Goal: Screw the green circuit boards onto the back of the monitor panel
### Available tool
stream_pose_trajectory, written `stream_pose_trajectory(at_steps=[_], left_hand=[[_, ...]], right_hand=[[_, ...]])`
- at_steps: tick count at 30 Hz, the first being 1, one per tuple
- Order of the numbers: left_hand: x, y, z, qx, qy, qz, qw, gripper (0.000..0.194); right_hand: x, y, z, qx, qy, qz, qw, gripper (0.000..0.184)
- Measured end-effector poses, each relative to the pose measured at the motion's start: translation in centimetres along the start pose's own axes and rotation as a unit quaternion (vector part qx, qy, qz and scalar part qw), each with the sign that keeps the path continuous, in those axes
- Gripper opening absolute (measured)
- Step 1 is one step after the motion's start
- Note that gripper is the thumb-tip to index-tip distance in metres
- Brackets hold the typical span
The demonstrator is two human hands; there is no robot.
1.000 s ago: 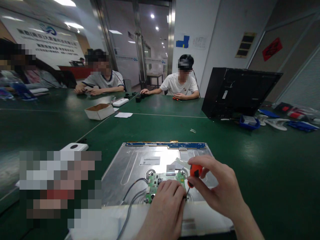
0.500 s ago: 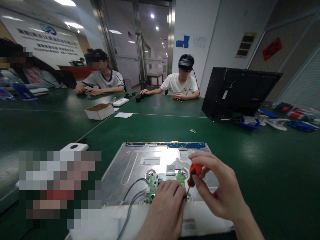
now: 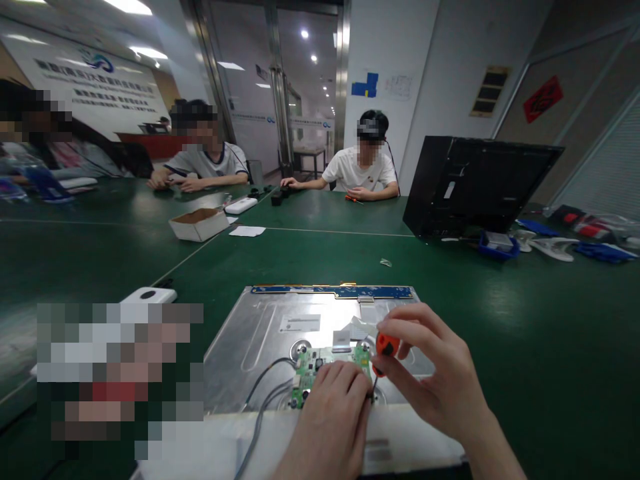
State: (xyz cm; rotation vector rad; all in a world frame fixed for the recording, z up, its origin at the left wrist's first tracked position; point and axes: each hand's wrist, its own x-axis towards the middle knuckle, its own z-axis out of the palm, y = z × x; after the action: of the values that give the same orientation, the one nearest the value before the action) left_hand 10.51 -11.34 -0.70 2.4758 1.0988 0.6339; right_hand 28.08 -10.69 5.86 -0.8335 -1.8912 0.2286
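A silver metal panel back lies flat on the green table in front of me. A small green circuit board sits on it, with grey cables running off toward me. My left hand rests curled on the board's near right part, fingers pressed together by the screwdriver's tip. My right hand pinches the orange handle of a small screwdriver, whose thin shaft points down at the board's right edge. A blue strip board runs along the panel's far edge.
A black monitor shell stands at the right, with a blue tray and loose parts beside it. A white box and paper lie at the far left. A white device lies near my left. Three other people sit at the table.
My right fingers have shifted slightly round the orange handle, which sits a little lower and more upright. The left hand has stayed on the board.
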Motion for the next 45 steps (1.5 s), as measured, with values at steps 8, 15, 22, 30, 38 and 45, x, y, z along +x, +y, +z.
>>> stream_pose_trajectory(at_steps=[8, 15, 22, 30, 38, 45], left_hand=[[0.1, -0.4, 0.2, -0.002, -0.006, 0.012, 1.0, 0.02], [-0.2, -1.4, 1.7, 0.005, 0.055, 0.045, 0.997, 0.02], [-0.1, -1.5, 1.9, 0.0, 0.062, 0.044, 0.997, 0.022], [-0.2, -1.4, 1.7, 0.007, 0.057, 0.042, 0.997, 0.021], [-0.1, -1.2, 1.3, -0.003, 0.039, 0.037, 0.999, 0.022], [0.0, -0.9, 0.8, 0.008, 0.035, 0.039, 0.999, 0.021]], right_hand=[[0.2, -0.2, -0.1, 0.015, -0.014, 0.003, 1.0, 0.039], [-0.1, -0.2, 0.0, -0.023, 0.007, 0.007, 1.0, 0.029], [-0.1, -0.1, 0.1, -0.045, 0.006, 0.036, 0.998, 0.033], [-0.3, 0.0, 0.2, -0.04, 0.007, 0.049, 0.998, 0.035], [-0.2, 0.0, 0.2, -0.033, 0.001, 0.039, 0.999, 0.035], [0.2, -0.2, 0.0, -0.008, -0.002, 0.008, 1.0, 0.038]])
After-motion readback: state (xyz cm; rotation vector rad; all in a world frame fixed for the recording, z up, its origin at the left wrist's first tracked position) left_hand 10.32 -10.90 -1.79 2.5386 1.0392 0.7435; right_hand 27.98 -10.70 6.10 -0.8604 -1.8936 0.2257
